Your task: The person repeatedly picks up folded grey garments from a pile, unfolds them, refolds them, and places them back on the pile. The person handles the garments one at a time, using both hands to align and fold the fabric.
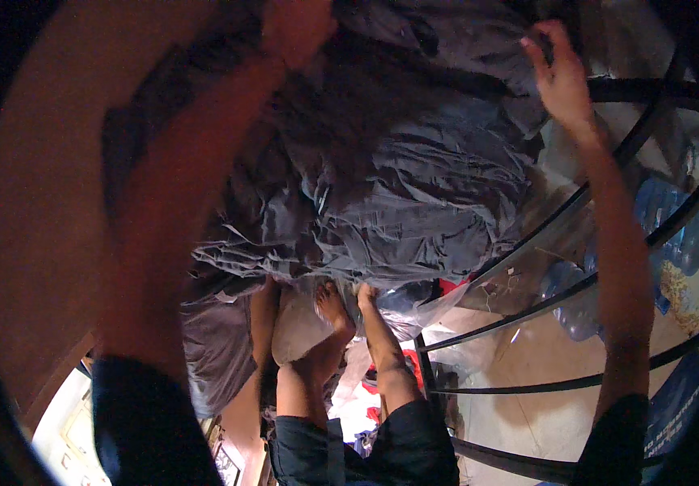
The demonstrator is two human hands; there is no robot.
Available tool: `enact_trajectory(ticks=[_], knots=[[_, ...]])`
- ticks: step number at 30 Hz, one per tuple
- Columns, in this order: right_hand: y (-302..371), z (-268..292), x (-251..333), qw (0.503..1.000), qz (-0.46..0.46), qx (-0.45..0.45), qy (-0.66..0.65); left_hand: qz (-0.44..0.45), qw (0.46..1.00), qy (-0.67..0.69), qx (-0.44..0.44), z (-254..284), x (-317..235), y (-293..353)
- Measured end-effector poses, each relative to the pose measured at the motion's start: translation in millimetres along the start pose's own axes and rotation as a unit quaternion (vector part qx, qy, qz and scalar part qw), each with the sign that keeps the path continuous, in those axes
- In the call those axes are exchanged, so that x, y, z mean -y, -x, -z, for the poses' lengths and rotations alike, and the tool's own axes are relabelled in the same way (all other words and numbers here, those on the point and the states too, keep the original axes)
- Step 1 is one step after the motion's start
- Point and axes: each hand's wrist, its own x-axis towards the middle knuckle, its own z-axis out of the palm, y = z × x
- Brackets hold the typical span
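Observation:
A large dark grey sheet or blanket (430, 202), heavily wrinkled, spreads over a raised surface in front of me. Stretched far forward over it, my left hand (297, 32) is at the top edge of the view; blur and shadow hide its fingers. At the far right edge of the cloth is my right hand (564, 81), with its fingers curved and apart and nothing visible between them. Its fingertips are close to the fabric, but I cannot tell whether they touch it.
Curved black metal rails (511, 389) run along the right. Beyond them, large clear blue plastic bottles (572, 300) stand on the floor (487, 348). A brown wall (58, 202) rises at left. My bare legs (390, 356) show below the cloth, with red fabric (410, 368) nearby.

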Motion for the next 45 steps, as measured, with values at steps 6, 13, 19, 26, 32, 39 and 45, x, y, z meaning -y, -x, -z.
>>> enact_trajectory(ticks=[6, 13, 19, 26, 32, 39, 45], knots=[[1.7, 14.6, 17.6, 0.985, 0.169, -0.02, -0.01, 0.165, 0.924, 0.337, 0.066, 57.3, 42.0, -34.6], [101.1, -104.3, 65.8, 0.988, 0.054, 0.125, 0.079, -0.172, 0.96, 0.003, 0.223, 3.1, 67.8, 11.4], [104.9, -132.1, 67.7, 0.99, 0.089, 0.085, 0.07, -0.134, 0.989, 0.029, 0.055, -39.5, 74.8, 9.6], [61.1, -107.0, 38.5, 0.986, -0.057, 0.095, -0.122, -0.079, 0.976, 0.038, 0.2, -16.0, 60.2, -7.5], [105.1, -108.0, 54.0, 0.99, 0.089, 0.101, 0.034, -0.114, 0.972, -0.016, 0.206, -14.2, 42.7, 4.6], [64.8, -84.5, 61.1, 0.984, -0.109, 0.13, -0.062, -0.134, 0.936, -0.029, 0.325, 37.0, 30.7, 29.7], [6.0, -30.7, 22.0, 0.998, -0.027, -0.036, -0.048, -0.016, 0.974, 0.056, 0.22, 9.5, 34.7, 10.4]])
